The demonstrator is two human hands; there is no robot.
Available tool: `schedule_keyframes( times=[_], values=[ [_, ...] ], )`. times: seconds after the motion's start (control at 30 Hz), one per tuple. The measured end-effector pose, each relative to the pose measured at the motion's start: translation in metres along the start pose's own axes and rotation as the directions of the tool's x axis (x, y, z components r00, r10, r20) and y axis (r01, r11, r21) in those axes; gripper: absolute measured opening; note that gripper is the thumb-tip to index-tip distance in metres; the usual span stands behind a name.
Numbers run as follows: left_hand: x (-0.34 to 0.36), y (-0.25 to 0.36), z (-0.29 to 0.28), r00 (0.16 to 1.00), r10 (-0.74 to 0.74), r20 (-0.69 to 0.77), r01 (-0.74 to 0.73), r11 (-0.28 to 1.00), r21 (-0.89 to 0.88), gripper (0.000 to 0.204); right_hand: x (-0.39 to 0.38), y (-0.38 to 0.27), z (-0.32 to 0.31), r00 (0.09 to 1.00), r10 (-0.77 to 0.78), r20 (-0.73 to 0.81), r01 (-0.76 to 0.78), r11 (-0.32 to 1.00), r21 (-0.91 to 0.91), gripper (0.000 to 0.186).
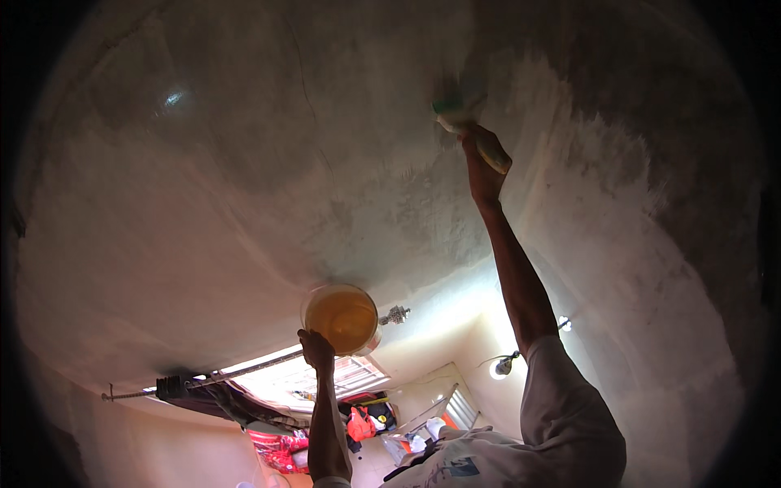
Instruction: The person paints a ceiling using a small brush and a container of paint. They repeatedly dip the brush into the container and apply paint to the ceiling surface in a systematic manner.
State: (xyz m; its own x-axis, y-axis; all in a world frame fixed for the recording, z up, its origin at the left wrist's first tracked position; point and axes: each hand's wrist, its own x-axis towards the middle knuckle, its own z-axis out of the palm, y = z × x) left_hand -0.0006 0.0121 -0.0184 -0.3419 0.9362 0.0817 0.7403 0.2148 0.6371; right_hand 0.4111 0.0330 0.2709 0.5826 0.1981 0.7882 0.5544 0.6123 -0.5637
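Observation:
My right hand is stretched far out and up, with its fingers closed round the handle of a wide brush. The brush has a green band, and its dark bristles, blurred, meet the grey plaster surface. Around them the plaster shows darker, wet-looking patches and streaks. Lower down, my left hand grips the rim of a round, pale bucket. A yellowish-brown liquid shows inside it.
A rod with dark clothes on it runs past a bright window. Beside my right arm is a lamp. Red and pink bundles lie below. A thin crack marks the plaster.

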Motion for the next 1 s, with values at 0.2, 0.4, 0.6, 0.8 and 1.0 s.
schedule_keyframes(
  times=[0.2, 0.4, 0.6, 0.8, 1.0],
  values=[
    [0.000, 0.003, -0.004, 1.000, -0.025, 0.018, 0.025, 0.999, 0.021, 0.026, -0.027, 0.014, -0.010, 0.999, 0.048, -0.012, -0.048, 0.999, -0.009, 0.019],
    [0.003, -0.006, 0.003, 1.000, 0.025, -0.003, -0.025, 1.000, -0.013, 0.026, -0.051, 0.023, -0.023, 0.999, 0.003, 0.032, -0.001, 0.998, -0.055, 0.017],
    [0.000, 0.007, -0.006, 0.999, -0.033, 0.014, 0.033, 0.999, 0.032, 0.027, -0.032, 0.011, -0.030, 0.985, 0.139, 0.100, -0.131, 0.988, -0.083, 0.017],
    [0.002, 0.003, -0.002, 0.999, -0.042, -0.008, 0.042, 0.998, 0.038, 0.027, 0.063, -0.022, 0.017, 0.985, 0.093, 0.147, -0.039, 0.942, -0.334, 0.020],
    [0.003, 0.000, 0.002, 0.999, -0.040, -0.002, 0.040, 0.999, 0.015, 0.027, 0.110, -0.062, 0.029, 0.852, -0.420, 0.312, 0.515, 0.570, -0.641, 0.021]
  ],
)
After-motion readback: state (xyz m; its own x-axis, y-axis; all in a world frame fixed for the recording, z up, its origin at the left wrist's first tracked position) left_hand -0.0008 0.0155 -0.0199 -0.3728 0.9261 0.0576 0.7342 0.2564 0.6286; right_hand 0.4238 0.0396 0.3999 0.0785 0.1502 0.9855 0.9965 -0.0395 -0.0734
